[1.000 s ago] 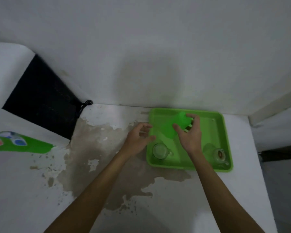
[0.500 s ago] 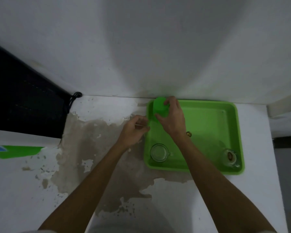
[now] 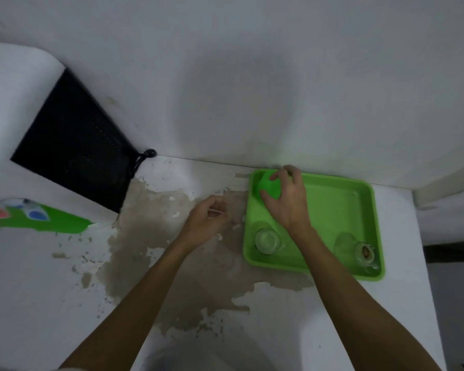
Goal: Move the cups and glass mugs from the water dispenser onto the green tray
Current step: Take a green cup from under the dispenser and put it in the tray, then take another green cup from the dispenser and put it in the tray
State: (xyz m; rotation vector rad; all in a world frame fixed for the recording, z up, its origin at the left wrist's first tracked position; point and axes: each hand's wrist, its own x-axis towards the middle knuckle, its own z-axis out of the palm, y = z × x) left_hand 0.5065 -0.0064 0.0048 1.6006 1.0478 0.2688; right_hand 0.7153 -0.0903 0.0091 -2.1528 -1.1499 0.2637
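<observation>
I see a bright green tray [image 3: 340, 210] at centre right, a matching green cup [image 3: 269, 186] in its upper-left corner, clear glass mugs [image 3: 267, 240] lower down, and a white tabletop [image 3: 38, 285] blotched brown.

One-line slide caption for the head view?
Right hand sets green cup in green tray's far-left corner, two glass mugs nearby.

Both forearms are bare, with no sleeves visible to the lower frame edge. The left hand [image 3: 205, 223] and right hand [image 3: 287, 200] carry no gloves, rings, watch or wristbands.
</observation>
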